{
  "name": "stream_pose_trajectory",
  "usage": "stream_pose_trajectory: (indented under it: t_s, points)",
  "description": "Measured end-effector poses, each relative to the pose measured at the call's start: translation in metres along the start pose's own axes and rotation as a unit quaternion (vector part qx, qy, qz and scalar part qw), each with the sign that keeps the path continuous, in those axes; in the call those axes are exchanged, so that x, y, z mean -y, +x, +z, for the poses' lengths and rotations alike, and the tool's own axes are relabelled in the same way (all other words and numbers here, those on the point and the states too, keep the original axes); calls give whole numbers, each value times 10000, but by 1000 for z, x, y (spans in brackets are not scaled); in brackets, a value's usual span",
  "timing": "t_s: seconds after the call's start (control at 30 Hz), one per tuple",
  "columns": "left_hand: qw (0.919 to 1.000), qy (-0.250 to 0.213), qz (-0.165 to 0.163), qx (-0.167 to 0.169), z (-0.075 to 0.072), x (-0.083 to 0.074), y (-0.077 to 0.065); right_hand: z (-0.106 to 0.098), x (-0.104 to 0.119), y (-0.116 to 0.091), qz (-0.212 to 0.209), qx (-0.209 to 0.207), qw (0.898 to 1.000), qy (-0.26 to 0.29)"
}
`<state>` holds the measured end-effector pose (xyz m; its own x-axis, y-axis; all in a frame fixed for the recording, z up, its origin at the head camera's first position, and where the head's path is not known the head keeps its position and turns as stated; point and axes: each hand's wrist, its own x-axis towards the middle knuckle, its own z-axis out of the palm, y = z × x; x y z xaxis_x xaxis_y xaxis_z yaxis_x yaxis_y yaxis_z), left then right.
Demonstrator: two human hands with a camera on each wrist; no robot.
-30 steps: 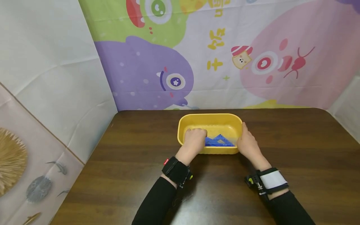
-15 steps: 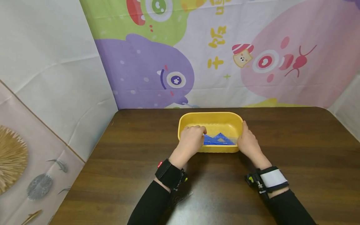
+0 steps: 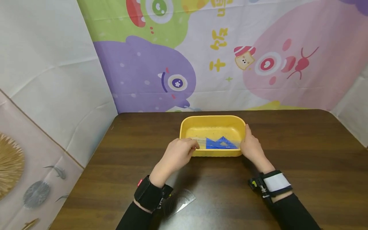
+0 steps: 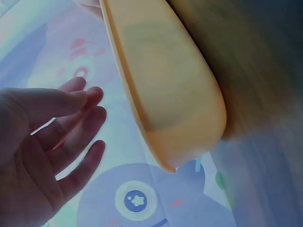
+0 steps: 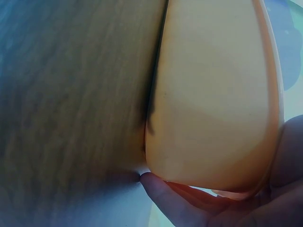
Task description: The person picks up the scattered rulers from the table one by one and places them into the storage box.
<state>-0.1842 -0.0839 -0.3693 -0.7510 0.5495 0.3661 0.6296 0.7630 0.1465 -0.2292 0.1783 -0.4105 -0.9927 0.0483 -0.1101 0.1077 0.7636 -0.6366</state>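
Note:
A yellow plastic basin (image 3: 212,153) stands near the table's far edge. Inside lie blue set squares (image 3: 219,143), with a clear strip beside them. At the front left rim is my left hand (image 3: 179,151), its fingers loosely bent. The left wrist view shows this left hand (image 4: 61,132) holding nothing, apart from the basin wall (image 4: 170,75). My right hand (image 3: 252,145) holds the basin's right end. Seen from the right wrist, a finger of the right hand (image 5: 175,201) lies along the basin's lower corner, the rest of the hand at the rim.
A clear protractor (image 3: 181,201) lies on the brown wooden table (image 3: 224,191), partly behind the left wrist strap (image 3: 150,193). A cartoon-print cloth (image 3: 218,89) hangs right behind the table. White cloth covers the left side.
My left hand has come out of the basin, moving left and toward me, uncovering the clear strip and the protractor on the table. The right hand stays at the basin's right end.

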Motion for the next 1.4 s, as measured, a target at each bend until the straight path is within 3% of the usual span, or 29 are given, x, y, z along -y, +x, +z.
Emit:
stream_pose_trajectory:
  t_s: [0.13,0.23,0.37,0.57,0.67,0.77,0.97,1.4]
  points:
    - [9991,-20,89,411,-2,-4,-16,-2,-2,0,102,-57,9999,-63]
    - [9925,-13,57,1218,-3,-8,-31,-1,-3,0,106,-90,9999,-12]
    - [9726,-36,-249,2312,-3,-15,-48,2,-3,1,65,-119,9999,15]
    - [9452,58,-1037,3094,-4,-31,-60,3,-3,1,62,-166,9998,32]
    - [9361,181,-1228,3290,0,-38,-62,3,-4,2,10,-171,9999,6]
    - [9322,390,-1297,3357,6,-43,-64,3,-4,1,-26,-188,9998,-16]
    - [9311,723,-1435,3274,13,-47,-65,4,-4,2,-22,-173,9998,50]
    - [9297,577,-1279,3406,7,-44,-63,1,0,1,58,-95,9999,-35]
